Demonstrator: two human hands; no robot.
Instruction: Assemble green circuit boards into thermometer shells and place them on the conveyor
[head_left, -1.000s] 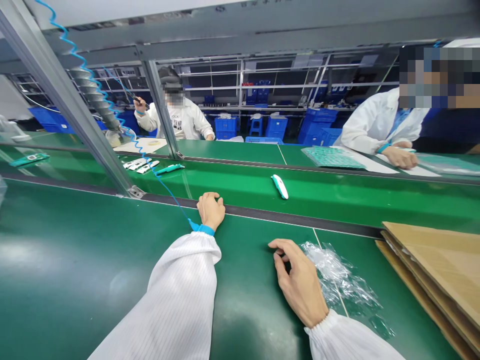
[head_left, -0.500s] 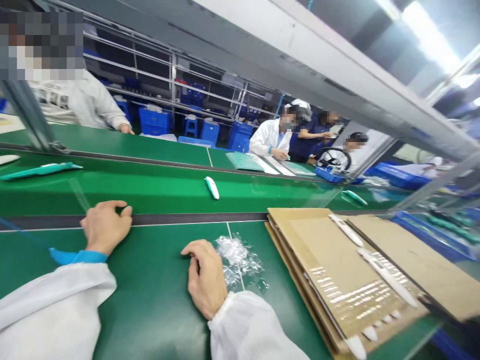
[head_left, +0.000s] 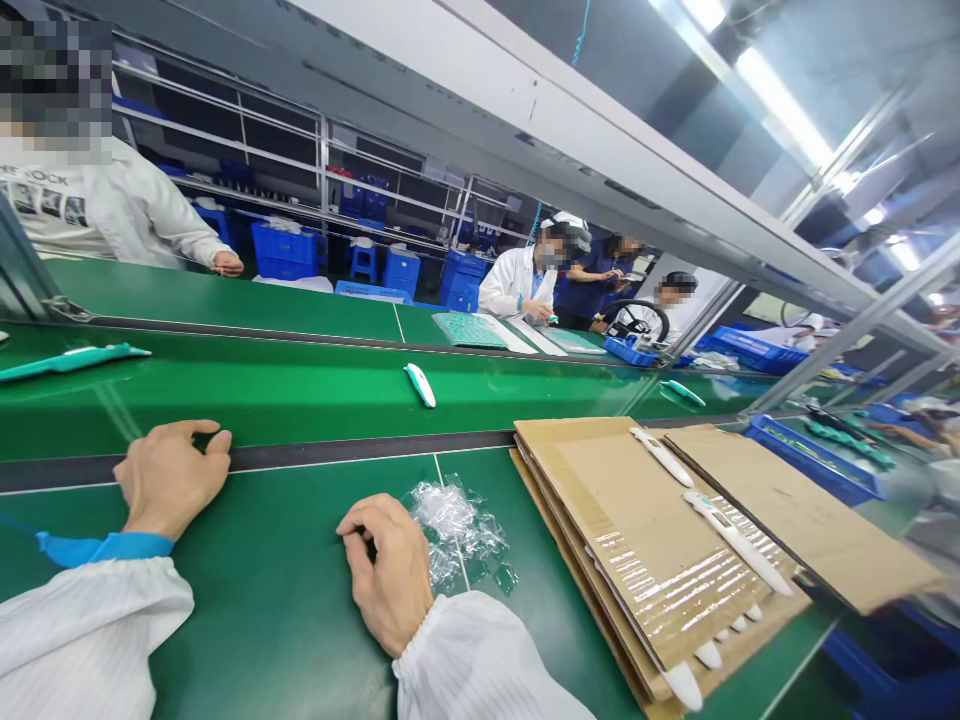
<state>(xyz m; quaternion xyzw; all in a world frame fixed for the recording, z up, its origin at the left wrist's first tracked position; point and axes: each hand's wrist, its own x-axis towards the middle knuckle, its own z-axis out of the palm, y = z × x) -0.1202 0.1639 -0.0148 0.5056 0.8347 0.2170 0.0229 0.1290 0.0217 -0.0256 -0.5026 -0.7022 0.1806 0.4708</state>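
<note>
My left hand [head_left: 174,478] rests at the near edge of the green conveyor belt [head_left: 322,405], its fingers loosely bent and the thumb a little apart. Nothing shows in it. A blue band [head_left: 112,548] circles that wrist. On the green table [head_left: 277,570], my right hand [head_left: 390,575] lies half curled, with thumb and index tips near each other and a gap behind them. I see nothing held there. Just right of it sits a crumpled heap of clear plastic film [head_left: 454,525]. A white-and-teal handheld device [head_left: 420,386] lies on the belt beyond both hands.
Stacked cardboard sheets [head_left: 577,480] at the right carry white device shells [head_left: 739,540]. More teal pieces lie on the belt, one at left [head_left: 75,360], one at right [head_left: 682,392]. A blue bin [head_left: 814,470] stands beyond the cardboard. Co-workers sit across the belt; a metal beam [head_left: 600,150] crosses overhead.
The view has turned slightly right, so most things sit further left. My right thumb and index tips are closer together. The middle device has shifted slightly right relative to the far table's seam.
</note>
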